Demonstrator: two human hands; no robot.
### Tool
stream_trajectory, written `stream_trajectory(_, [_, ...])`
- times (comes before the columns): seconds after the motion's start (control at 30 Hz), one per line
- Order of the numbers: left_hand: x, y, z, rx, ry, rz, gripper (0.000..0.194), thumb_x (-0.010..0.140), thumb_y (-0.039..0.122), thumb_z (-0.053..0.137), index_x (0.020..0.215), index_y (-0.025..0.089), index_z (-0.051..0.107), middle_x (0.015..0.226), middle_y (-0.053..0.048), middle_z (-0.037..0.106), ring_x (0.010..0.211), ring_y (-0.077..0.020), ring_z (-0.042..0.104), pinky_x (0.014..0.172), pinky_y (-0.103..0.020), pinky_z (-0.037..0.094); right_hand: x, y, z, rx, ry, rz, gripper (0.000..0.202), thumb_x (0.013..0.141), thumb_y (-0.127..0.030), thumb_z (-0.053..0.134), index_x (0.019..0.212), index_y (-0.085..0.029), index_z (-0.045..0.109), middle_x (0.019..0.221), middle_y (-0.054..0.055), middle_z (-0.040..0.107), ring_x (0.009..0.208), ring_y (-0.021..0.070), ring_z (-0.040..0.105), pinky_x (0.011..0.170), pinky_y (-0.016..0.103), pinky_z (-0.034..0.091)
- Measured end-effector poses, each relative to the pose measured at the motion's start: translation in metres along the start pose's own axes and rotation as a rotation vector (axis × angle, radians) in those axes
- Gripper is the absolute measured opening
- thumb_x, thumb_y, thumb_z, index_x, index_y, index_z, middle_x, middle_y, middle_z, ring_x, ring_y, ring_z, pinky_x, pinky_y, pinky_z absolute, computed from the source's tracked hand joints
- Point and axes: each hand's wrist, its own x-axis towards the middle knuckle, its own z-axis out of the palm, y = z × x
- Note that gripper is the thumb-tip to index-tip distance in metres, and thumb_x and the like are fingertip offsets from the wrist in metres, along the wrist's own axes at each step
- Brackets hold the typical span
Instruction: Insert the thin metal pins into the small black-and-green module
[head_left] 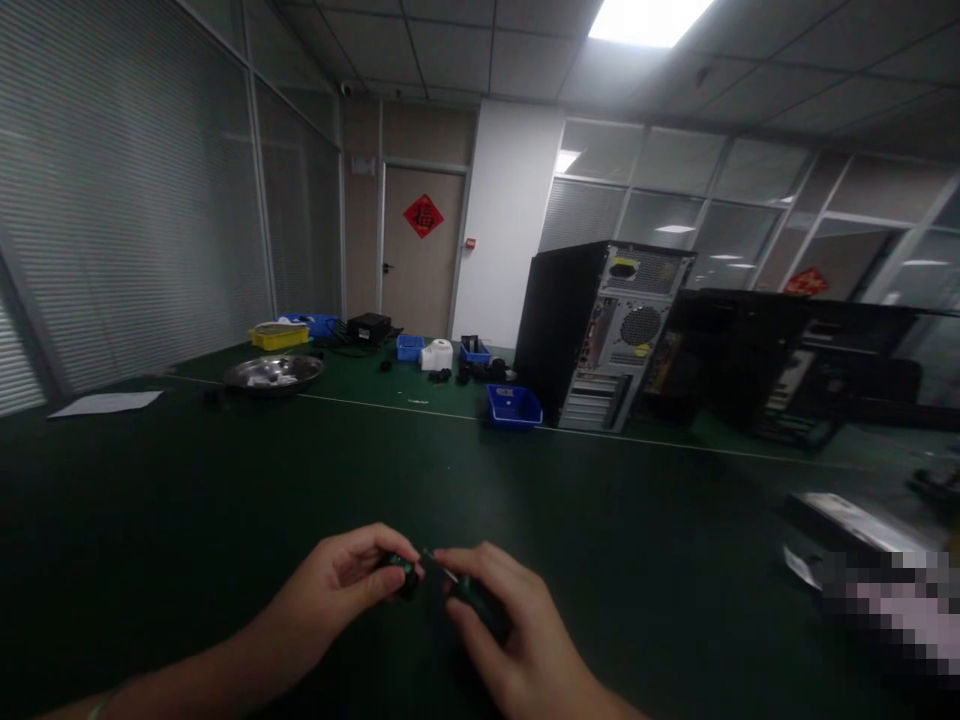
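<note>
Two small things are held above the near part of the green counter (pixel 300 480), whose near edge lies out of view: a small dark part (pixel 405 577) with green on it, in the left hand (pixel 337 580), and a slim tool (pixel 480 605), like a screwdriver, in the right hand (pixel 525 615). The part looks light and stiff, and its green patches suggest electronics, so it is probably fragile: best pinched by its rim, without a hard squeeze or a bend. The tool should be light as well, rigid along its thin shaft and easiest to control by the thicker handle; whether that handle is slippery cannot be told. The left fingers are clamped on the part, thumb against the forefinger side, and it shows at their tips, toward the right hand. The right fingers are wrapped on the tool: its handle lies between thumb and forefinger, and the forefinger stretches forward along the shaft. The shaft points toward the part, just beside it; blur hides whether they touch. Both hands are well apart from the blue tray (pixel 514 408), which sits farther toward the counter's far edge.
</note>
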Motion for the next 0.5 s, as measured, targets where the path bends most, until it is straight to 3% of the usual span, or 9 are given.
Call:
stream_trajectory(0.2, [-0.0073, 0.0052, 0.0023, 0.522, -0.249, 0.123, 0.015, 0.09, 0.018, 0.062, 0.098, 0.026, 0.071, 0.103, -0.001, 0.067, 0.1, -0.0228, 0.06, 0.088, -0.033, 0.045, -0.0035, 0.0015, -0.0005, 0.017, 0.056, 0.046, 0.038, 0.09, -0.011, 0.059, 0.124, -0.027, 0.062, 0.101, 0.004, 0.069, 0.093, 0.0188, 0.066, 0.083, 0.028, 0.051])
stream_trajectory(0.5, [-0.0102, 0.0079, -0.001, 0.553, -0.394, 0.164, 0.018, 0.095, 0.019, 0.054, 0.104, 0.029, 0.066, 0.112, -0.002, 0.063, 0.106, -0.0229, 0.058, 0.094, -0.033, 0.045, -0.0036, -0.0009, -0.0009, 0.018, 0.025, 0.034, 0.037, 0.09, -0.011, 0.059, 0.123, -0.025, 0.063, 0.102, 0.004, 0.069, 0.094, 0.0183, 0.066, 0.085, 0.028, 0.05])
